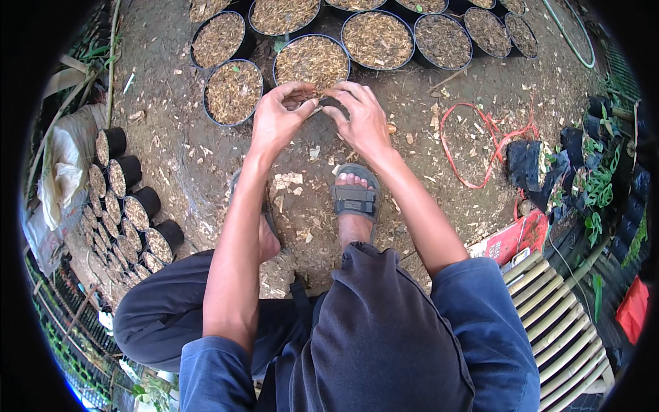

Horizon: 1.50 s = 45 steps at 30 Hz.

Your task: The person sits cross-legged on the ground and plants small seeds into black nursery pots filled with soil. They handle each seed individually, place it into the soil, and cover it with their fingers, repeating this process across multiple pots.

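Observation:
My left hand [283, 116] and my right hand [359, 116] meet just in front of a round black pot [311, 61] filled with a brownish, husk-like mix. Between the fingertips of both hands is a small, thin brown piece [317, 95], perhaps a root or dry plant fibre; it is too small to name. The left thumb and fingers pinch its left side, and the right fingers hold its right side. Left of my left hand stands another filled pot [234, 92] with a small green leaf on its surface.
More filled pots [378, 40] stand in rows beyond my hands, and small ones [138, 212] at the left. A red plastic string [447, 149] lies on the soil at the right, near black plant bags [524, 165]. A bamboo slat bench [561, 329] is at lower right.

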Each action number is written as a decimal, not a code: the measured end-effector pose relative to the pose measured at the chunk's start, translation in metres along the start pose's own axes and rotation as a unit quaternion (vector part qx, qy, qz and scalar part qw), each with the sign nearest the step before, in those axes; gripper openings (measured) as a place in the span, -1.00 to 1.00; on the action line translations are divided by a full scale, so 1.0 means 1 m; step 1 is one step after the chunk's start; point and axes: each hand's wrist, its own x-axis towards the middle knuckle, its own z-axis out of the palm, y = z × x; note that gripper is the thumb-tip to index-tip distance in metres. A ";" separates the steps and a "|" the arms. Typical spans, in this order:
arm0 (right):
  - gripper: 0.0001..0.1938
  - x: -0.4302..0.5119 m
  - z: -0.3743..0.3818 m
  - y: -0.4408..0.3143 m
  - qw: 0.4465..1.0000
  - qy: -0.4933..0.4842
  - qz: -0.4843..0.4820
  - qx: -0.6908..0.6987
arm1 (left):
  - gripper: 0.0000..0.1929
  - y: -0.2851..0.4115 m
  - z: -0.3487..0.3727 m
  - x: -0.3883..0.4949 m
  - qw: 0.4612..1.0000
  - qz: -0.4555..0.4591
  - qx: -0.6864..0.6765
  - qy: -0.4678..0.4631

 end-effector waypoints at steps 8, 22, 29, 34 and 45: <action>-0.46 -0.006 0.009 0.005 0.865 -0.035 0.414 0.281 | -0.64 -0.017 -0.023 0.000 0.999 0.033 -0.011 0.016; -0.67 0.026 0.023 -0.003 0.939 -0.046 0.326 0.099 | -0.50 -0.030 -0.017 0.030 0.975 -0.218 -0.024 0.020; -0.67 0.054 0.004 0.007 0.972 -0.060 0.225 -0.001 | -0.60 -0.037 -0.005 0.020 0.961 -0.260 -0.090 -0.011; -0.58 0.060 0.008 0.027 0.966 -0.033 0.243 0.077 | -0.61 -0.031 0.024 -0.001 0.923 -0.271 -0.272 0.015; -0.58 0.000 0.000 0.030 0.947 -0.032 0.297 0.122 | -0.77 -0.021 0.014 -0.026 0.975 -0.045 0.174 0.126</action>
